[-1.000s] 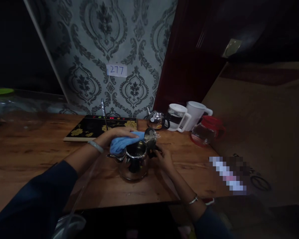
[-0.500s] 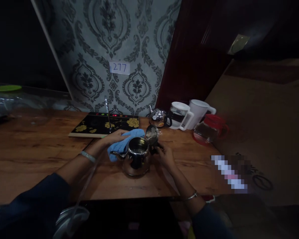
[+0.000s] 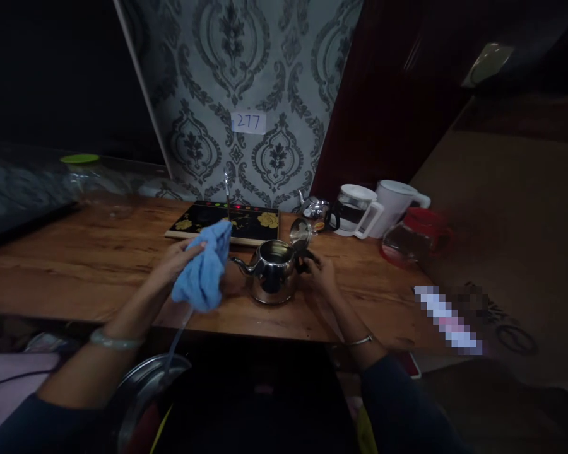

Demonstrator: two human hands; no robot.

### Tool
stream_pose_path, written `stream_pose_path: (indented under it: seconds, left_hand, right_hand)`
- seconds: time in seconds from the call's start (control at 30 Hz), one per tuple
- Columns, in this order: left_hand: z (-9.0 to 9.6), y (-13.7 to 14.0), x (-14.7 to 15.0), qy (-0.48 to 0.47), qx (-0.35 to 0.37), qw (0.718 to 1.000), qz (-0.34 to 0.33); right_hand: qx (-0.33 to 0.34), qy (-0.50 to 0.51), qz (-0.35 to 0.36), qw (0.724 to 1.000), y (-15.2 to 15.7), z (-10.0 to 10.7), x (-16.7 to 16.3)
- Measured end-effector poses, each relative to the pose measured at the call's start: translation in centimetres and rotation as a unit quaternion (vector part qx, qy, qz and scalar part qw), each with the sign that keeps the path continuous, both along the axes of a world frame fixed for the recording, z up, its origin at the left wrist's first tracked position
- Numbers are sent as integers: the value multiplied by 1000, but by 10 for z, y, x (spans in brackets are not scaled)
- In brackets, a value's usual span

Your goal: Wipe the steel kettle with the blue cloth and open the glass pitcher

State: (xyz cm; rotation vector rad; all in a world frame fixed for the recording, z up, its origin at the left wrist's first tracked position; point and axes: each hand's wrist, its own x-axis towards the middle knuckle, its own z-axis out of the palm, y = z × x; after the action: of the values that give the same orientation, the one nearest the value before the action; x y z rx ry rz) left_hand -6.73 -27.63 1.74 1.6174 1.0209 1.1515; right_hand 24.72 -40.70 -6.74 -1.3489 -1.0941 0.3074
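Note:
A blue cloth hangs bunched from my left hand, whose fingers close on its upper left side. The cloth is held up to the left of the spout, apart from the kettle. On the wooden table stands a shiny metal kettle, upright, its spout pointing left. Its round lid is flipped up at the right, so the opening shows. My right hand is closed around the dark handle on the kettle's right side.
Behind the kettle lies a black induction cooker with gold flowers and a thin metal tap. At back right stand a small teapot, two white pitchers and a red-lidded glass jug. A metal basin is below the table's front edge.
My left hand has drawn the cloth away from the kettle, leftward and nearer to me. My right hand stays on the handle. The whole view has shifted slightly.

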Motion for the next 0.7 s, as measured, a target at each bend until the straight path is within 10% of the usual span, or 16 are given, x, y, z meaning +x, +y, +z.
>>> stream_pose_path:
  seconds: [0.17, 0.3, 0.47, 0.7]
  left_hand:
    - [1, -66, 16, 21, 189, 980, 52]
    - [-42, -110, 53, 133, 371, 918, 33]
    - [-85, -122, 82, 218, 354, 909, 43]
    - [-77, -135, 94, 262, 417, 870, -32]
  right_hand:
    - [18, -5, 2, 1000, 2, 0, 1]
    - [6, -27, -12, 1000, 6, -3, 5]
    - [-15, -23, -14, 1000, 10, -9, 12]
    - [-18, -27, -29, 999, 13, -8, 13]
